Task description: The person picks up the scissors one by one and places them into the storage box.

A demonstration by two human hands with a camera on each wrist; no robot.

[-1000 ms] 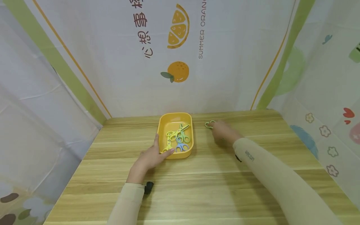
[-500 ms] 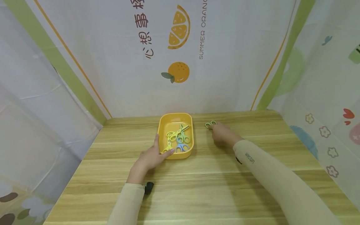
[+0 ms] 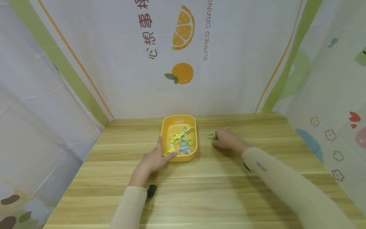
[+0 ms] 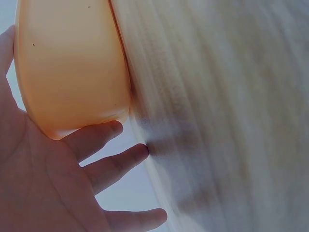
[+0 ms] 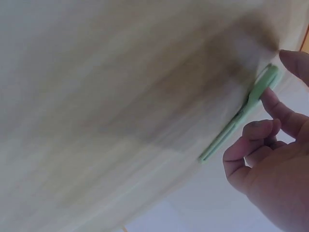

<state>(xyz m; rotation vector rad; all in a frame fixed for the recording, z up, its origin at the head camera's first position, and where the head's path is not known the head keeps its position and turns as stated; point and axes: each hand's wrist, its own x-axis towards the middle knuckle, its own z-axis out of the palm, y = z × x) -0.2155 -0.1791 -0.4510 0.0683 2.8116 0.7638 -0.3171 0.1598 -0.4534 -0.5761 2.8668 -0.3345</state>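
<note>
Under the left hand [image 3: 152,159] is a rectangular yellow plastic box [image 3: 169,121] holding several child-size scissors. The hand spans its near left corner, thumb at the near rim; the left wrist view shows its fingers spread and fairly straight, one touching the box's base. To the right of the box, green-handled scissors [image 3: 211,135] lie on the table beneath the right hand [image 3: 227,140]. In the right wrist view an extended finger touches the scissors' [image 5: 260,87] handle. The thumb appears apart from it, and the other fingers are bent.
Inside the box lie yellow scissors [image 3: 180,136], green scissors [image 3: 188,141] and blue scissors [image 3: 186,149]. The wooden table [image 3: 183,197] ends at a white printed curtain [image 3: 223,79] behind. More curtain hangs at both sides. A dark wrist-camera piece [image 3: 151,191] is by the left wrist.
The green scissors by the right hand have turned: their handles have swung toward me and the blade end now shows beyond the hand. The right hand shifted slightly; the left hand and box stay put.
</note>
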